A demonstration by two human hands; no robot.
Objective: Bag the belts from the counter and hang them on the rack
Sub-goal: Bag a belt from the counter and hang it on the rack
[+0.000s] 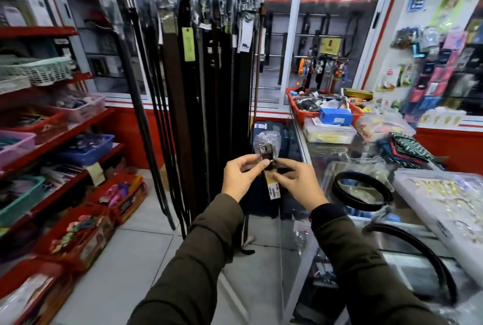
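Head view: we are pinching the belt (pixel 266 160) buckle with left hand (pixel 239 177) and right hand (pixel 295 181) fingers, working the clear bag (pixel 268 139) over it, near the rack (pixel 209 37). The bag could be slipping off if our pinch is loosening. More belts (pixel 363 191) are waiting on the tabletop (pixel 326 152). Yellow tag (pixel 273 188) print unreadable.

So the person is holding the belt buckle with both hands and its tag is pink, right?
Not quite. Both hands, left hand and right hand, do hold the belt buckle, which has a clear plastic bag over its top. But the tag hanging below it is yellow, not pink. The head view shows this.
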